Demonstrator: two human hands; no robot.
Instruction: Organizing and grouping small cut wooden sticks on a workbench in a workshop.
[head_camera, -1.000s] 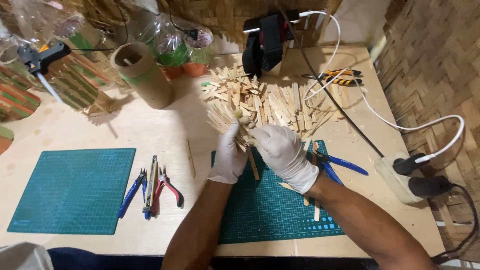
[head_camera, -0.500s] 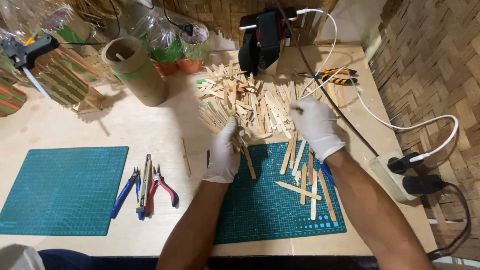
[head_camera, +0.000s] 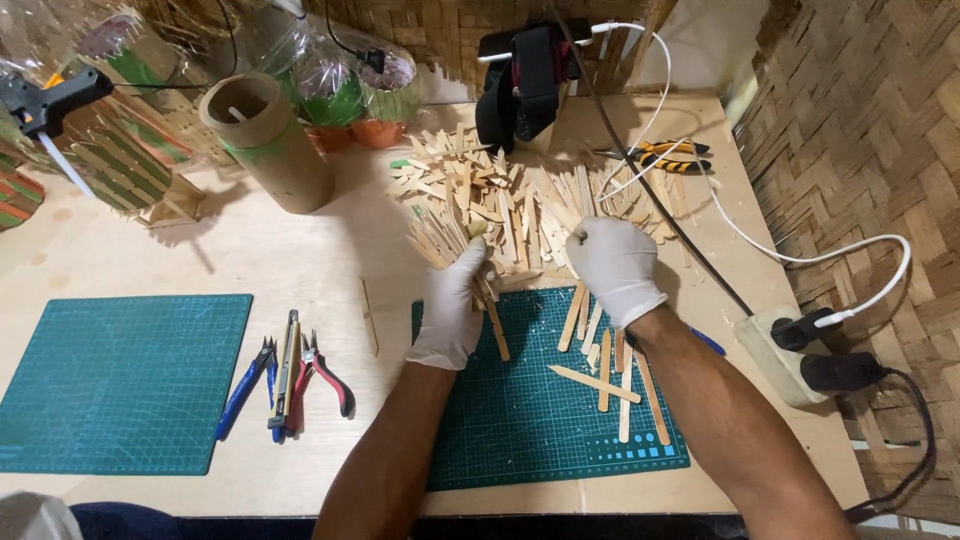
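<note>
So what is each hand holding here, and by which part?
The left hand grips a bundle of wooden sticks near its lower end, so they fan out above. The right hand rests on the stick pile; whether it grips any cannot be told.

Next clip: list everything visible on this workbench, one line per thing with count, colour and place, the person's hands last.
Wooden stick pile: many, pale wood, table's far centre.
Loose sticks: several, pale wood, on the right mat.
Right cutting mat: one, green, under the hands.
Left cutting mat: one, green, near left.
Pliers and cutters: about three, blue, red and yellow handles, between the mats.
Cardboard tube: one, brown, far left.
Glue gun: one, black, far left edge.
Power strip: one, white, right edge.
Yellow-handled tool: one, far right.
Left hand: white glove, grips a fan of sticks.
Right hand: white glove, at the pile's near edge.
</note>
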